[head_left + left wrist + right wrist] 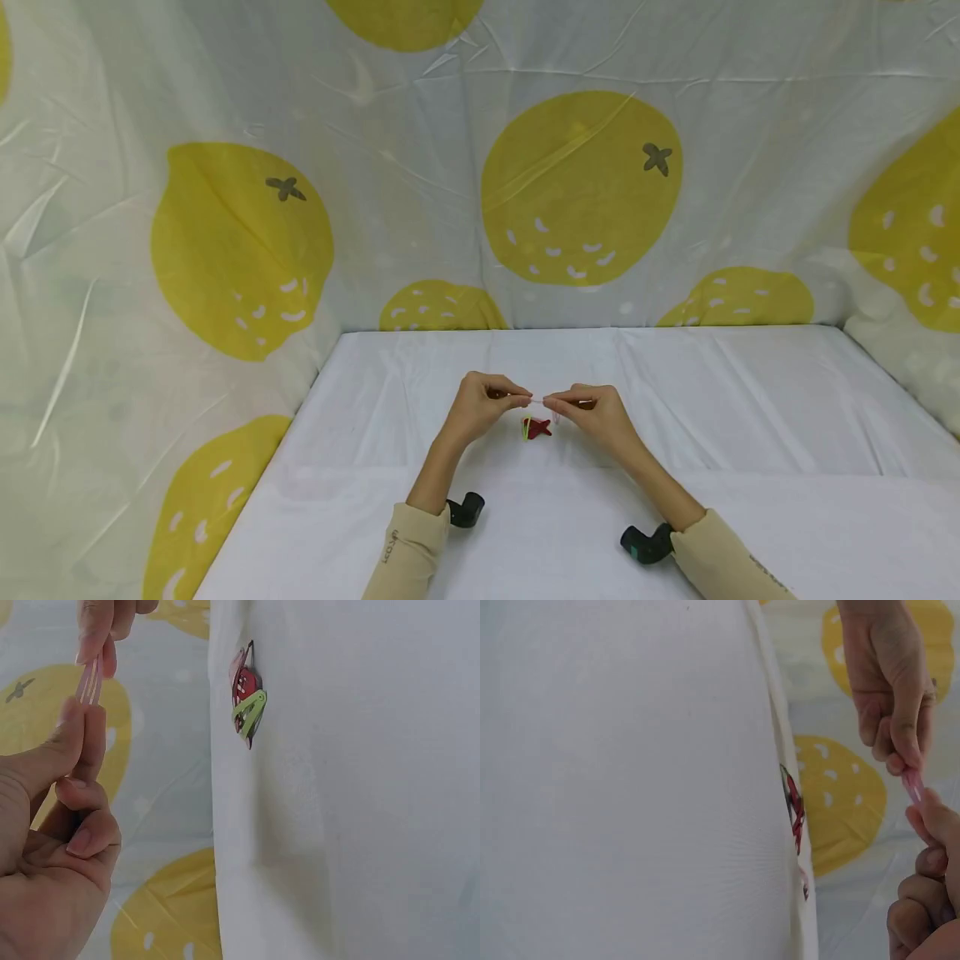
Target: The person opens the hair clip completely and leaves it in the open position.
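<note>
Between the fingertips of both hands is a slim pink hair clip [89,681], seen up close in the left wrist view. My left hand [474,406] pinches one end with thumb and forefinger. The other end is pinched by my right hand [600,414]. Just below the hands, on the white cloth, lies a small group of snap hair clips: one with a red star [537,428], a lime-green clip [251,712] and a pale pink one [238,664]. In the right wrist view the held pink clip [913,786] is partly covered by fingers.
A white cloth [375,400] covers the table. Behind and to the left hangs a pale curtain [405,167] with yellow lemon prints. Black wrist-worn devices stick out inward near the left sleeve [414,537] and the right sleeve [712,554].
</note>
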Demonstrator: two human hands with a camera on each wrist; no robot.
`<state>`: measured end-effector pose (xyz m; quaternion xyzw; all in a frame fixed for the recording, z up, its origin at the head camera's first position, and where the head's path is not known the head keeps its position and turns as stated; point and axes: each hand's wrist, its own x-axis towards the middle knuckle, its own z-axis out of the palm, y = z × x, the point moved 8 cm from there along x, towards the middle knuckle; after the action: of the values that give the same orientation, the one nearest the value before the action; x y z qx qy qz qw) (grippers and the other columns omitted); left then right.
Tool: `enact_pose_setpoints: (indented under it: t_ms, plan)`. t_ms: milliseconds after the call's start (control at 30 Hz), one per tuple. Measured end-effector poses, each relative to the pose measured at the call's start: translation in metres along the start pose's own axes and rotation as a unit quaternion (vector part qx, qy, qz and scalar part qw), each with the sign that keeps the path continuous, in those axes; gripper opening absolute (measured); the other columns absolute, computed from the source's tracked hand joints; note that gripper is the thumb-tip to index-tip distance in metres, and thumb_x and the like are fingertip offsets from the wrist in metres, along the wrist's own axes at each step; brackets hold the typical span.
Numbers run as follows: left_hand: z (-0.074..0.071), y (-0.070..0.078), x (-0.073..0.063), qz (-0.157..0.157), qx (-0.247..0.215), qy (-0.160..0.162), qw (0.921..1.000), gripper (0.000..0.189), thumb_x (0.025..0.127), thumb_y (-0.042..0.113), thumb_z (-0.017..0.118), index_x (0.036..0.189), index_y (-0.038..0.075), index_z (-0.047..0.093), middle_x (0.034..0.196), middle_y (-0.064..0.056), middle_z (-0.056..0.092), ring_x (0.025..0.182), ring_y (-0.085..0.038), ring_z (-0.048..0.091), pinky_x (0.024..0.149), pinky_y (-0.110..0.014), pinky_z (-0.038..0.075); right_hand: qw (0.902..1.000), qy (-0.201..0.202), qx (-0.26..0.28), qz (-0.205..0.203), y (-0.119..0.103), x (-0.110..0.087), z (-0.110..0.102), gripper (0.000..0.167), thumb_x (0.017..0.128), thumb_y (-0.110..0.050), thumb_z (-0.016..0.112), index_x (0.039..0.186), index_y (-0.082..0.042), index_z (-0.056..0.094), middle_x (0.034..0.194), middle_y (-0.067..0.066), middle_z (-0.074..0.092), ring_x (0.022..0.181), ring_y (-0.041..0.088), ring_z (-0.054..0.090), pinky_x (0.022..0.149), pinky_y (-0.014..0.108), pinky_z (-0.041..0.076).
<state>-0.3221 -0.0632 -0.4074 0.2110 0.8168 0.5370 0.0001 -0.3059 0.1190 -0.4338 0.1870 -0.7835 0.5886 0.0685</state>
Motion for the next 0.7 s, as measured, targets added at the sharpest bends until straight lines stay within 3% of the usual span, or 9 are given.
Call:
enact_pose_setpoints:
  t_ms: [133,233,367,700]
  plan:
    - [0.001,0.002,0.0,0.001,-0.003,-0.01,0.9999,0.01,0.09,0.012,0.08,0.091,0.002,0.082,0.084,-0.014,0.079,0.083,-0.043,0.071,0.065,-0.019,0.048,0.9991,0.018,0.009,-0.037,-0.006,-0.001,-0.001,0.009,0.093,-0.012,0.077,0.097,-0.008,0.084,0.083,0.028,0.071,0.07,0.005,0.055,0.062,0.02,0.045]
    - [0.001,0.003,0.001,0.008,0.021,-0.001,0.9997,0.008,0.088,0.014,0.082,0.087,0.005,0.082,0.08,-0.01,0.079,0.068,-0.031,0.064,0.058,-0.018,0.042,0.9988,0.029,0.0,-0.04,-0.007,-0.001,-0.002,0.007,0.093,-0.013,0.077,0.095,-0.01,0.083,0.087,0.026,0.074,0.073,0.006,0.059,0.066,0.021,0.048]
    - [0.001,0.006,0.001,0.016,0.046,0.029,0.9984,0.008,0.084,0.012,0.086,0.079,0.007,0.083,0.073,-0.006,0.077,0.056,-0.01,0.044,0.051,-0.018,0.032,0.9978,0.043,-0.018,-0.046,-0.007,-0.001,-0.002,0.007,0.093,-0.012,0.077,0.095,-0.007,0.081,0.089,0.022,0.075,0.071,0.005,0.059,0.064,0.02,0.048]
    - [0.006,0.012,0.0,0.034,0.064,0.068,0.995,0.011,0.081,0.001,0.085,0.072,0.001,0.08,0.063,-0.009,0.072,0.053,-0.005,0.039,0.05,-0.018,0.029,0.9793,0.093,-0.078,-0.163,-0.023,-0.007,0.0,0.007,0.084,0.005,0.081,0.084,-0.002,0.078,0.061,0.002,0.058,0.057,-0.001,0.038,0.049,0.015,0.032]
